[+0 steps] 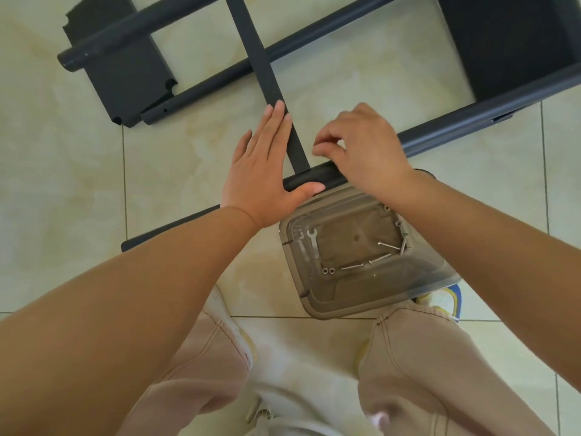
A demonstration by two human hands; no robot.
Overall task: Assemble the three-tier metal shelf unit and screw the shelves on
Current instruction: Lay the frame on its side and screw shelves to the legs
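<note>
hands at work over dark metal shelf parts on a pale tiled floor, seen from above the person's knees. the left hand (267, 171) lies flat with straight fingers, pressing on a flat crossbar (267, 73) where it meets the near tube (317, 179), thumb resting on that tube. the right hand (361, 146) hovers over the same joint with fingertips curled together as if pinching something small; whether a screw is between them cannot be told. the near tube runs diagonally from lower left to upper right, and the crossbar reaches up to a second tube (220, 80) parallel to it. a third tube (151, 33) lies farther off over a flat shelf panel (125, 73), and a deeper shelf tray (515, 42) sits at top right. a clear plastic box (371, 297) beside the right wrist, touching the near tube, holds loose screws (382, 258), nuts and a small wrench (312, 240).

likely risks: if the left palm eases off, the crossbar could slide out of line with the tube's hole, so a screw would go in crooked or drop. the right forearm, just above the box, could knock it and scatter the hardware.
</note>
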